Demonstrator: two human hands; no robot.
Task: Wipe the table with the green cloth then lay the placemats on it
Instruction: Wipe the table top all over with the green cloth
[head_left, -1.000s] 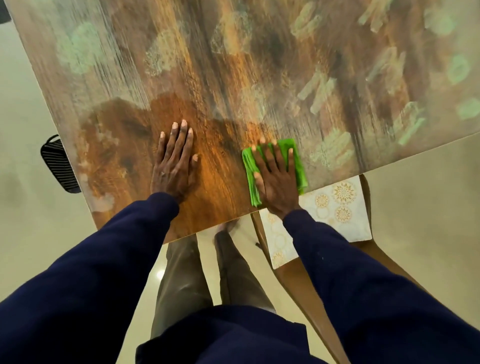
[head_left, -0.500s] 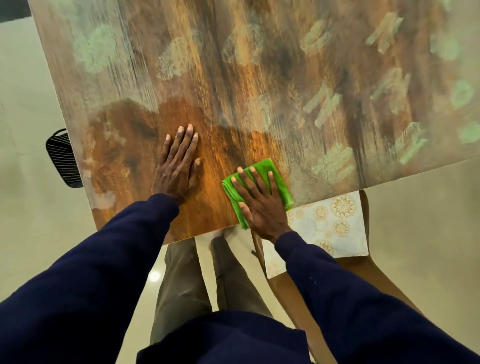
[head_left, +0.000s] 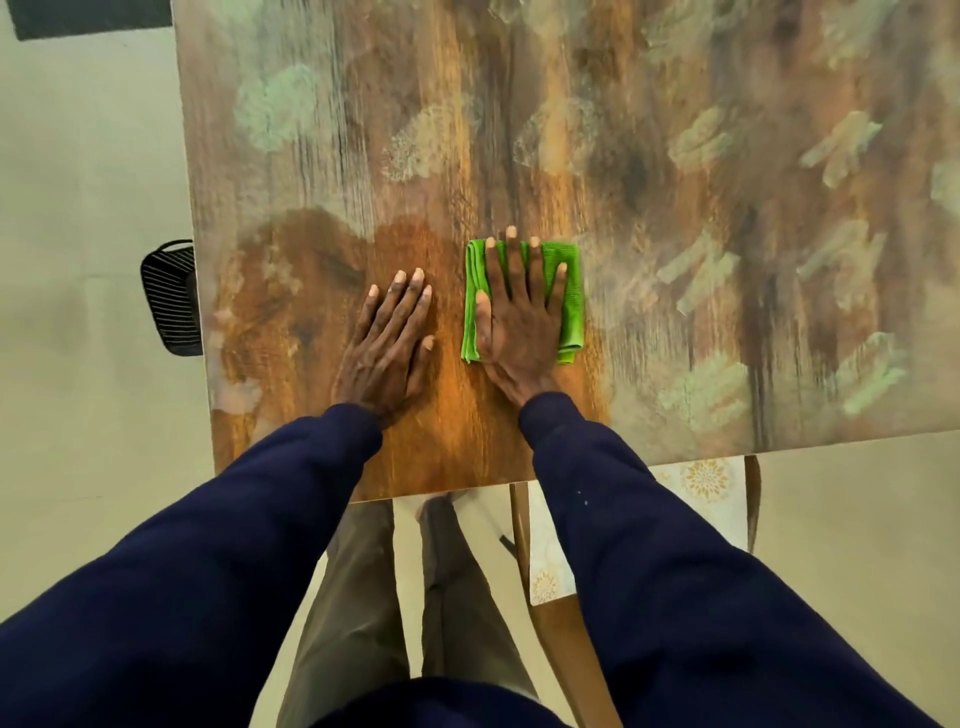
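The folded green cloth (head_left: 573, 291) lies flat on the wooden table (head_left: 675, 234), near its front edge. My right hand (head_left: 519, 322) presses down on the cloth with straight, spread fingers. My left hand (head_left: 387, 348) rests flat on the bare wood just left of the cloth. Pale dusty smears and handprints cover most of the tabletop; the patch around my hands looks darker and cleaner. Cream placemats (head_left: 709, 486) with gold round patterns lie on a chair seat under the table's front edge, partly hidden by my right sleeve.
A wooden chair (head_left: 571, 654) stands at the table's front right, beside my legs. A black slatted object (head_left: 171, 296) sits on the pale floor by the table's left edge. A dark mat corner (head_left: 88, 18) shows at the top left.
My right hand has slid the cloth away from the front edge, farther onto the table. My left hand has stayed flat in the same spot.
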